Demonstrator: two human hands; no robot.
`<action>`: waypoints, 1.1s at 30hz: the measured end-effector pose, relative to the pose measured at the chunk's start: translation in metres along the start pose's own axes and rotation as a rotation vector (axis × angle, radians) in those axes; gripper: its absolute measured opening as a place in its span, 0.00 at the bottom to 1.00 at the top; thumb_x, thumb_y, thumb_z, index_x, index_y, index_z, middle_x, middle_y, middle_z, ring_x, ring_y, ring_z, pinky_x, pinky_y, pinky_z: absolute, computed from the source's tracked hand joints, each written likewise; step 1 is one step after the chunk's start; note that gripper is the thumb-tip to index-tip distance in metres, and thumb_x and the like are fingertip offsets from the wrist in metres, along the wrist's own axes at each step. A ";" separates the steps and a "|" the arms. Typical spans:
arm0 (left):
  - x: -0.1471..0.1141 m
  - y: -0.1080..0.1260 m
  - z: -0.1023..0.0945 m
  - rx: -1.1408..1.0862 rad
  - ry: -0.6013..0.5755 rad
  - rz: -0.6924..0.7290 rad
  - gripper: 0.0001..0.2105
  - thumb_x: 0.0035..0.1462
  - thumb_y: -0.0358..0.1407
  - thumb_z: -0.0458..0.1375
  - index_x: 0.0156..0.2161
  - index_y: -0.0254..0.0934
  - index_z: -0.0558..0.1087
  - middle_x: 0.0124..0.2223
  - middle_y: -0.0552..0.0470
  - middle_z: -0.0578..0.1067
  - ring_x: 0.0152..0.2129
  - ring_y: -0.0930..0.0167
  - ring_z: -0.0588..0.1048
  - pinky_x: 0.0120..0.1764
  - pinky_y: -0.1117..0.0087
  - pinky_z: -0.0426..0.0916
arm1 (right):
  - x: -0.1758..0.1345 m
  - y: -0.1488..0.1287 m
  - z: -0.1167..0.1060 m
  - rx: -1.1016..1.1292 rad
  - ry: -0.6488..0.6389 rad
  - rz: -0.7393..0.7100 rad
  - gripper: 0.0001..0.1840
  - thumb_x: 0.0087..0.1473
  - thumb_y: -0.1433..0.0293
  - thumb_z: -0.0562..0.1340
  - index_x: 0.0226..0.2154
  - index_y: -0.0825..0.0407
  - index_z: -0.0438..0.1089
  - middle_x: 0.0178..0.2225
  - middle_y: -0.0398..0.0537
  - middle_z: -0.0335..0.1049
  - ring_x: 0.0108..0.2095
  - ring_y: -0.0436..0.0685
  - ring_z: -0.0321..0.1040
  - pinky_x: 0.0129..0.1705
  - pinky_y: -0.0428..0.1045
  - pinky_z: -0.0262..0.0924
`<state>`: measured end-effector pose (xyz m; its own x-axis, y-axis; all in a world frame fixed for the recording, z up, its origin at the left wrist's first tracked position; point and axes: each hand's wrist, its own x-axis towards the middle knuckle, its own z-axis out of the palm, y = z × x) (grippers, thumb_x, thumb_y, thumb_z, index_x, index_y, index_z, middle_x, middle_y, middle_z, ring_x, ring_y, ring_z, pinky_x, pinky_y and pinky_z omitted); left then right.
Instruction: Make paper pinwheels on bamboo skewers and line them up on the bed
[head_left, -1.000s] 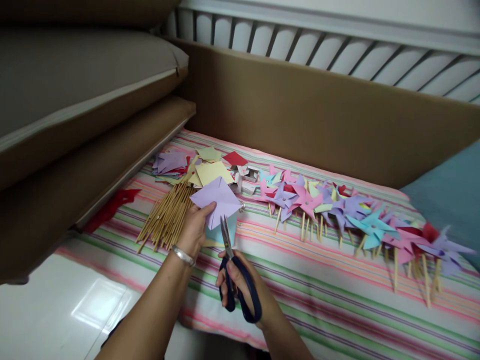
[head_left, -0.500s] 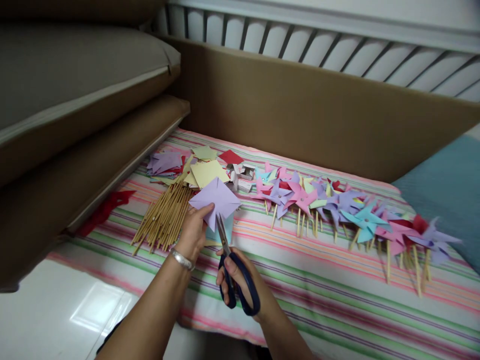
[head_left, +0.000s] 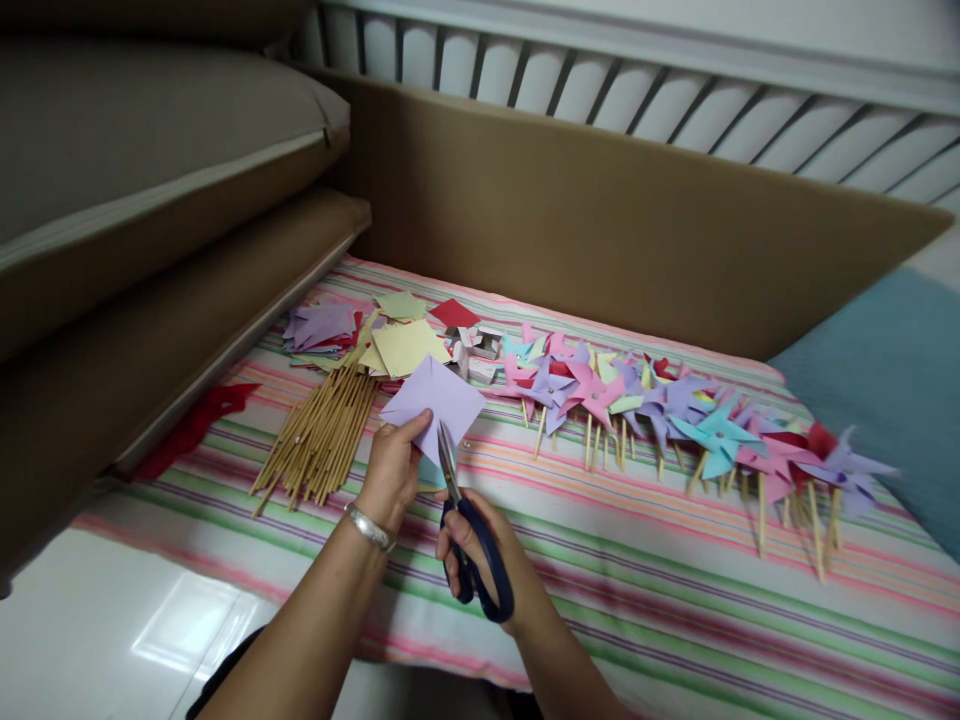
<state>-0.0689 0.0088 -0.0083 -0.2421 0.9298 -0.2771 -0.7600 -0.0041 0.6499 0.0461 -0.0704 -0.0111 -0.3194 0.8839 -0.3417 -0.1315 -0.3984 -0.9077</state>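
Observation:
My left hand (head_left: 394,465) pinches a square of purple paper (head_left: 444,395) by its lower left side, thumb on top. Slits run inward from some of the paper's corners. My right hand (head_left: 476,545) grips dark blue-handled scissors (head_left: 491,570), and their blades meet the paper at its lower corner. Whether the blades are fully closed is hard to tell. Under the paper and my left hand, a light blue sheet (head_left: 430,474) is mostly hidden. Left of my left hand lies a bundle of thin wooden sticks (head_left: 322,435).
Finished paper pinwheels (head_left: 596,393) on sticks lie in a long row at the right. Behind the sticks are a yellow paper square (head_left: 411,348), a red square (head_left: 454,313), a purple paper pile (head_left: 321,325) and a small open box (head_left: 480,370). Brown cushions (head_left: 225,255) rise at the left.
The scissors' blades have come closer together at the paper's lower corner. Both hands stay nearly in place, while the view has shifted slightly and the surroundings appear further left.

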 end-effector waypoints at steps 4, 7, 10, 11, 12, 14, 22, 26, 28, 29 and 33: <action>-0.001 -0.001 0.001 -0.006 0.011 0.006 0.13 0.36 0.27 0.65 0.33 0.33 0.75 0.33 0.50 0.78 0.31 0.70 0.76 0.40 0.70 0.67 | 0.001 -0.001 0.000 -0.045 0.047 0.012 0.30 0.42 0.51 0.63 0.42 0.54 0.61 0.16 0.35 0.62 0.10 0.44 0.55 0.10 0.40 0.51; -0.001 0.000 0.002 -0.013 0.023 0.009 0.12 0.37 0.26 0.65 0.32 0.32 0.75 0.34 0.50 0.79 0.31 0.71 0.76 0.41 0.70 0.67 | 0.002 -0.003 0.000 -0.064 0.064 0.037 0.32 0.40 0.51 0.64 0.43 0.55 0.62 0.15 0.34 0.61 0.10 0.44 0.54 0.10 0.40 0.51; -0.002 -0.001 0.002 -0.019 0.019 0.014 0.10 0.37 0.26 0.65 0.31 0.32 0.75 0.34 0.50 0.79 0.31 0.71 0.76 0.41 0.71 0.67 | 0.002 -0.005 0.001 -0.075 0.080 0.058 0.35 0.39 0.51 0.64 0.45 0.56 0.62 0.14 0.34 0.60 0.10 0.44 0.54 0.09 0.40 0.50; -0.002 -0.001 0.002 -0.021 0.020 0.016 0.10 0.37 0.26 0.65 0.31 0.31 0.75 0.33 0.50 0.79 0.31 0.72 0.75 0.40 0.72 0.67 | 0.003 -0.005 0.002 -0.078 0.088 0.059 0.35 0.39 0.51 0.64 0.45 0.57 0.62 0.14 0.34 0.60 0.09 0.43 0.53 0.09 0.39 0.49; -0.002 -0.001 0.002 -0.023 0.025 0.017 0.10 0.37 0.26 0.65 0.31 0.31 0.75 0.33 0.51 0.79 0.30 0.73 0.75 0.39 0.72 0.67 | 0.003 -0.006 0.002 -0.080 0.096 0.059 0.36 0.38 0.51 0.64 0.45 0.57 0.62 0.14 0.34 0.60 0.09 0.43 0.53 0.08 0.39 0.49; -0.002 -0.001 0.002 -0.031 0.037 0.022 0.10 0.37 0.26 0.66 0.31 0.31 0.75 0.32 0.51 0.78 0.29 0.73 0.75 0.38 0.73 0.68 | 0.003 -0.006 0.003 -0.084 0.112 0.073 0.37 0.37 0.51 0.64 0.46 0.57 0.62 0.13 0.34 0.60 0.09 0.44 0.53 0.08 0.40 0.48; -0.003 0.000 0.004 -0.043 0.062 0.034 0.10 0.36 0.26 0.66 0.30 0.30 0.75 0.31 0.50 0.78 0.29 0.73 0.75 0.38 0.72 0.68 | 0.008 0.000 -0.001 -0.079 0.113 0.109 0.39 0.35 0.51 0.65 0.47 0.56 0.63 0.13 0.35 0.60 0.09 0.45 0.54 0.07 0.40 0.50; -0.003 -0.001 0.005 -0.050 0.071 0.032 0.10 0.36 0.25 0.65 0.30 0.31 0.75 0.32 0.51 0.79 0.29 0.73 0.75 0.38 0.72 0.68 | 0.010 0.004 -0.002 -0.088 0.122 0.117 0.39 0.34 0.50 0.65 0.47 0.55 0.63 0.12 0.34 0.60 0.08 0.45 0.53 0.06 0.40 0.49; -0.002 -0.001 0.006 -0.052 0.068 0.033 0.11 0.36 0.25 0.65 0.31 0.31 0.75 0.32 0.51 0.79 0.29 0.73 0.75 0.39 0.72 0.68 | 0.010 0.005 -0.002 -0.095 0.126 0.115 0.39 0.35 0.50 0.65 0.47 0.55 0.63 0.12 0.34 0.60 0.08 0.45 0.53 0.06 0.40 0.50; -0.002 -0.001 0.006 -0.051 0.065 0.032 0.11 0.36 0.25 0.65 0.31 0.31 0.75 0.32 0.51 0.79 0.29 0.73 0.75 0.39 0.72 0.68 | 0.010 0.005 -0.003 -0.098 0.126 0.111 0.39 0.35 0.50 0.65 0.47 0.55 0.63 0.12 0.34 0.60 0.09 0.45 0.53 0.06 0.40 0.50; -0.003 -0.001 0.006 -0.046 0.055 0.019 0.12 0.36 0.25 0.65 0.32 0.31 0.75 0.33 0.50 0.79 0.30 0.72 0.75 0.39 0.72 0.68 | 0.010 0.004 -0.004 -0.102 0.120 0.114 0.39 0.35 0.51 0.65 0.47 0.55 0.63 0.13 0.35 0.61 0.09 0.45 0.54 0.07 0.40 0.51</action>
<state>-0.0637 0.0080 -0.0041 -0.2885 0.9077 -0.3047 -0.7817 -0.0395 0.6224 0.0465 -0.0625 -0.0192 -0.2115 0.8596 -0.4651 -0.0032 -0.4765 -0.8792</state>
